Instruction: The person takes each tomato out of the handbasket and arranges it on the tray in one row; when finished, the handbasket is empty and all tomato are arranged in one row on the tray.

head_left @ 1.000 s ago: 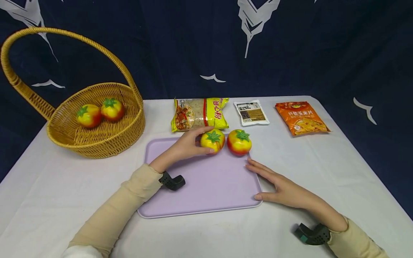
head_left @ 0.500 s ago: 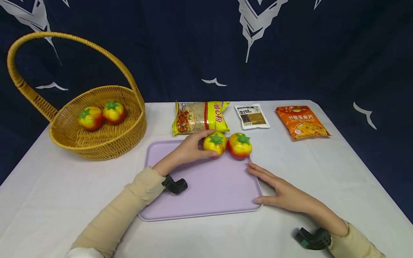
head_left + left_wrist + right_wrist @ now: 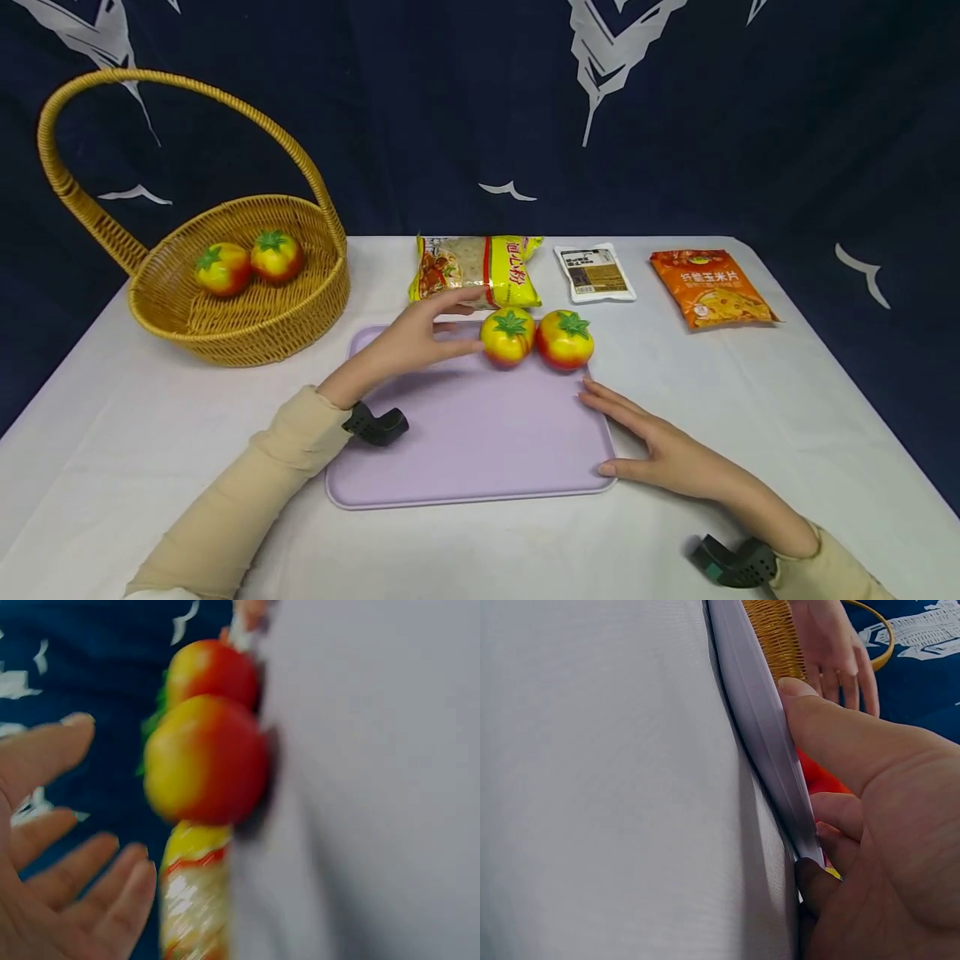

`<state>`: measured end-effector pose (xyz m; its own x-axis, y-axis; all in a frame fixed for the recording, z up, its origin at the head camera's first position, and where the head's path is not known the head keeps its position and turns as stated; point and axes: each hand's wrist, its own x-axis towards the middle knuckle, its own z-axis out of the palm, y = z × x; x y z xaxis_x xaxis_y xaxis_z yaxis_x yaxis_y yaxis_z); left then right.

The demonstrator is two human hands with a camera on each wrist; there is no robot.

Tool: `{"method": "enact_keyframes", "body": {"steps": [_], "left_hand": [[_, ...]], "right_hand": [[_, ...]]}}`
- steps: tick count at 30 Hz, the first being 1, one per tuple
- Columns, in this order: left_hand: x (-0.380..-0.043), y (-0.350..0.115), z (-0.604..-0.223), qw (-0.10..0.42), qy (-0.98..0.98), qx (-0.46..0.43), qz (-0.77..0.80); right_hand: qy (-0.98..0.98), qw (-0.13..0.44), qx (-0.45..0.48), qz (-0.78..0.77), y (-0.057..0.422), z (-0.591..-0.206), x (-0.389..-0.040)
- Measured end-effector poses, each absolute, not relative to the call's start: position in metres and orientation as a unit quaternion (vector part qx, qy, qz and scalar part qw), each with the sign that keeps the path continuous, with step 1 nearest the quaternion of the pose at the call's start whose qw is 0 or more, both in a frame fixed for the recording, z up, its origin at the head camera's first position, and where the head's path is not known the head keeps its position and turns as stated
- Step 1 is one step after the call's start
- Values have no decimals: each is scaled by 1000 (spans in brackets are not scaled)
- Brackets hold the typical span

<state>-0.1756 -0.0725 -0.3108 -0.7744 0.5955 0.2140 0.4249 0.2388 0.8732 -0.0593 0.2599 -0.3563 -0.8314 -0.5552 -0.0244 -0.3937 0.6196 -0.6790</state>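
Red-and-yellow, a round tomato [image 3: 508, 337] sits beside its twin [image 3: 565, 343] on the lilac rectangular tray [image 3: 480, 442], near the spread, empty left hand [image 3: 411, 336], while the relaxed right hand [image 3: 663, 446] touches the tray, perhaps steadying it.

Beige sleeves [image 3: 232, 492] — black wrist cameras [image 3: 377, 426] — green patch [image 3: 714, 572] on the right.

Bag [image 3: 474, 271] “心粉”, orange packet [image 3: 714, 287] “玉米片”

L hand [image 3: 401, 340] thumb/fingers spread apart; R hand [image 3: 671, 454] fingers ~straight.
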Motion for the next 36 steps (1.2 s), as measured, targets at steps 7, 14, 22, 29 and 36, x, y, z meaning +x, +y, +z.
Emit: {"method": "enact_keyframes", "body": {"steps": [7, 14, 22, 29, 36], "left_hand": [[-186, -146, -268, 33, 764, 303, 569], [-205, -228, -250, -13, 713, 205, 671], [-225, -271, -260, -17, 601, 55, 797], [-232, -282, -266, 3, 596, -2, 803], [-244, -286, -270, 64, 688, -25, 723]], "right_hand": [[885, 102, -281, -358, 262, -357, -58], [884, 101, -282, -359, 263, -356, -59], [883, 116, -275, -362, 263, -359, -58], [886, 113, -274, -357, 261, -359, -59], [889, 117, -267, -353, 261, -357, -59]]}}
